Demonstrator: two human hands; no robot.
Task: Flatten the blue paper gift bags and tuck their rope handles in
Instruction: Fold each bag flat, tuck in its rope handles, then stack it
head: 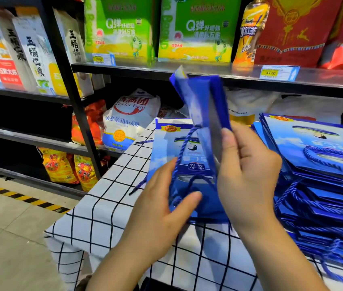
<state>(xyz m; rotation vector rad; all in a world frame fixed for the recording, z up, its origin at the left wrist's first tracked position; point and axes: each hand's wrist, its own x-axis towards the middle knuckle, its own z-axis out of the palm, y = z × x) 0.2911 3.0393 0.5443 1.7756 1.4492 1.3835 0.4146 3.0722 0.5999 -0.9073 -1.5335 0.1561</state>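
Over the checked tablecloth (113,206), left hand (162,200) and right hand (248,175) fingers grasp one blue bag (205,101).

Shop shelves (187,69) w/ goods, tiled floor (8,238), checked tablecloth (107,206).

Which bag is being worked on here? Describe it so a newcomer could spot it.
On the checked table, left of the pile of blue bags, the left hand and right hand hold one bag. It alone stands on end, half folded, above a flat bag lying on the cloth.
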